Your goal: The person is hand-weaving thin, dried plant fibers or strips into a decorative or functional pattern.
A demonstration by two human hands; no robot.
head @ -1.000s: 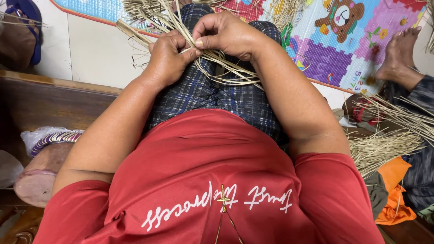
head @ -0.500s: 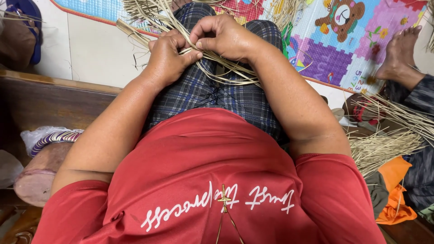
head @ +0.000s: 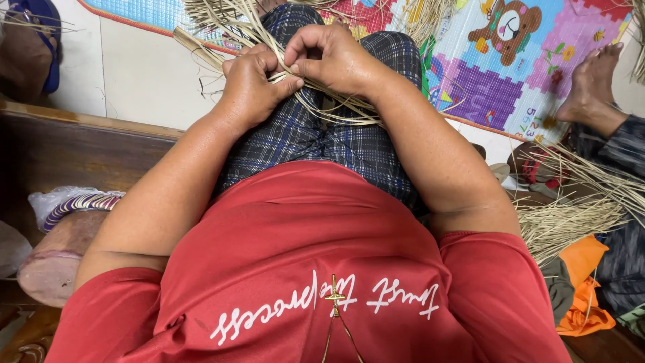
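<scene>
1. Two hands meet over the lap: left hand [head: 250, 84] and right hand [head: 334, 57], fingers closed, pinching pale straw strips [head: 336, 104].
2. Strips lie across plaid trousers [head: 322, 144].
3. Colourful play mat [head: 497, 74] beyond; clear plastic bag [head: 57, 202] at left.

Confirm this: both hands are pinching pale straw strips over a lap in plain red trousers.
Wrong on the trousers: the head view shows dark blue checked trousers; red is the shirt. The left hand and right hand do pinch the pale straw strips over the lap.
</scene>
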